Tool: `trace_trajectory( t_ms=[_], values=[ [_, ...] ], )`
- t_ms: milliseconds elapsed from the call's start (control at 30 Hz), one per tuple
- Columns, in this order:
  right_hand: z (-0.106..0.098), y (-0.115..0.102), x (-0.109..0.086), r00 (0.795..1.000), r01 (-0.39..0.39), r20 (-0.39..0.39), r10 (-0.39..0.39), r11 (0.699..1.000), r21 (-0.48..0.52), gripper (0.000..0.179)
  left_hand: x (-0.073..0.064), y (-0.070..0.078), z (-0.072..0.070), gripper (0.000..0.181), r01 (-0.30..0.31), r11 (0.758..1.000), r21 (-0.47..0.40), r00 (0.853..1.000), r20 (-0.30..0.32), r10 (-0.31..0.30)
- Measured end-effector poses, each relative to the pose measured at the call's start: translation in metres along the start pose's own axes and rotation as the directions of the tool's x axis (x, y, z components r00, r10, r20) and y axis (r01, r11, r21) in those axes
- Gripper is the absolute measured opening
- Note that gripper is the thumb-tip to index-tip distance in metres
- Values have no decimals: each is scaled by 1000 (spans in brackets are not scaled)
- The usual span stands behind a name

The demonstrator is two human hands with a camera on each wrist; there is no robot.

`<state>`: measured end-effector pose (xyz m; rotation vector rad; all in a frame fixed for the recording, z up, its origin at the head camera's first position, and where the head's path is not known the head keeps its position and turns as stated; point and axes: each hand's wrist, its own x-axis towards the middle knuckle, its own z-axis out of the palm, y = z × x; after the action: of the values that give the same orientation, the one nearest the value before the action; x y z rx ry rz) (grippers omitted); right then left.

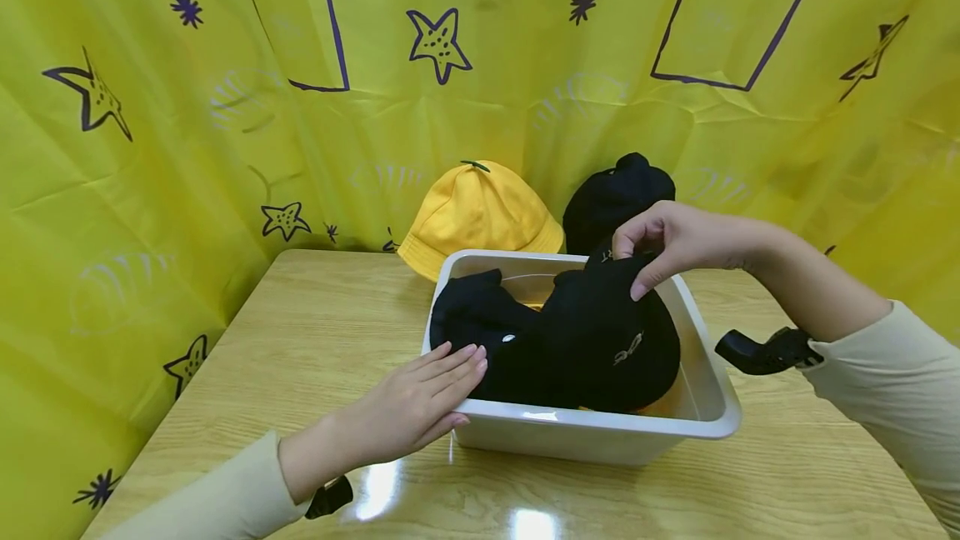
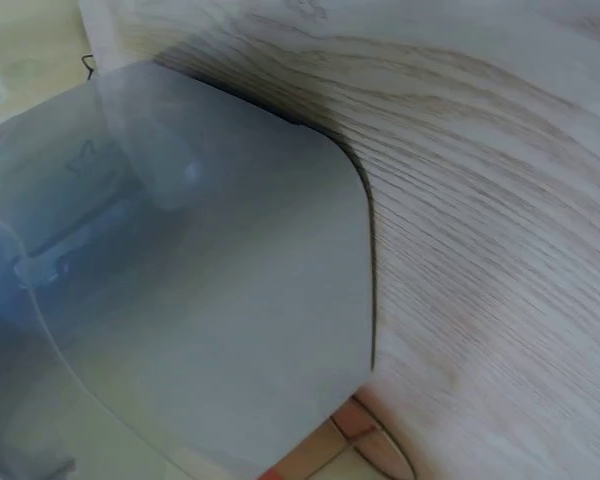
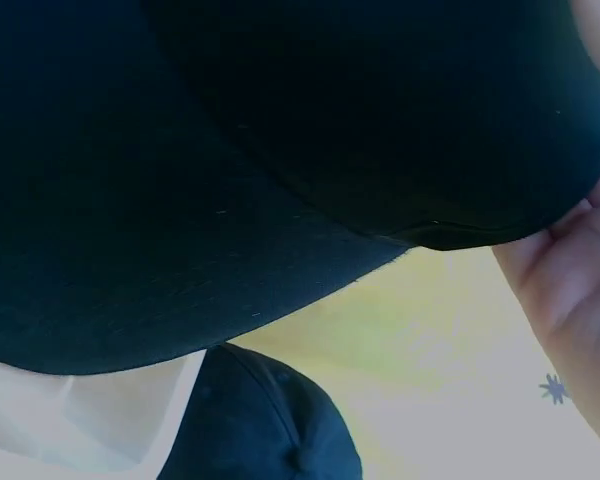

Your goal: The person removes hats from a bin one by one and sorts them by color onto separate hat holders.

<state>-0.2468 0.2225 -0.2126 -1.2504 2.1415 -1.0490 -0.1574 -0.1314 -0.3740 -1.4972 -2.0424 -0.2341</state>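
My right hand (image 1: 667,240) pinches the edge of a black cap (image 1: 592,340) between thumb and fingers. This cap has small light embroidery and lies over the white plastic bin (image 1: 708,423), partly inside it. Another black cap (image 1: 472,307), with a small white mark, lies at the bin's left side. My left hand (image 1: 423,398) has straight fingers over the bin's near left rim, fingertips at the black fabric. In the right wrist view the held cap's brim (image 3: 200,270) and crown fill the upper part, with my right hand (image 3: 580,280) at its edge.
Behind the bin a yellow bucket hat (image 1: 480,211) with a green stem and another black cap (image 1: 618,194) stand against the yellow curtain (image 1: 510,48). Beneath is a wood-grain table (image 1: 337,315). Something orange shows low inside the bin, mostly hidden.
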Motion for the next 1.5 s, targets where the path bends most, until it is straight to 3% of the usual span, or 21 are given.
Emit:
trace_trajectory(
  t_ms=[233,400,500,633,733,867,1000,1100,1267,1500],
  values=[
    [-1,-4,-17,981,122,-153,-119,992,11,23,5,0,-8,58,18,999,-38,998,65,-16],
    [-4,-7,-27,965,140,-231,-126,989,43,25,9,-3,-15,65,7,998,-60,990,139,1],
    [-6,-7,-31,946,110,-311,-96,993,28,28,14,-6,-16,66,5,998,-67,992,126,4],
    [-4,-9,-35,911,-3,-413,13,1000,24,25,24,-11,-18,62,-22,998,-51,999,35,24],
    [-3,-10,-37,875,-83,-473,102,995,61,17,35,-15,-20,56,-75,997,5,996,-44,75],
    [-2,-10,-38,800,-109,-569,190,979,173,14,54,-19,-25,52,-135,986,95,986,-84,143],
    [-3,-9,-40,738,-17,-627,249,936,352,15,76,-23,-29,47,-176,969,176,977,-93,194],
    [-7,-10,-41,731,78,-626,271,878,472,14,90,-28,-30,41,-192,956,221,965,-135,225],
    [-13,-10,-41,715,138,-616,332,796,590,14,109,-39,-30,38,-204,940,273,943,-202,263],
    [-17,-15,-35,676,222,-622,396,695,684,14,125,-48,-20,54,-226,879,420,960,-56,273]
  ],
)
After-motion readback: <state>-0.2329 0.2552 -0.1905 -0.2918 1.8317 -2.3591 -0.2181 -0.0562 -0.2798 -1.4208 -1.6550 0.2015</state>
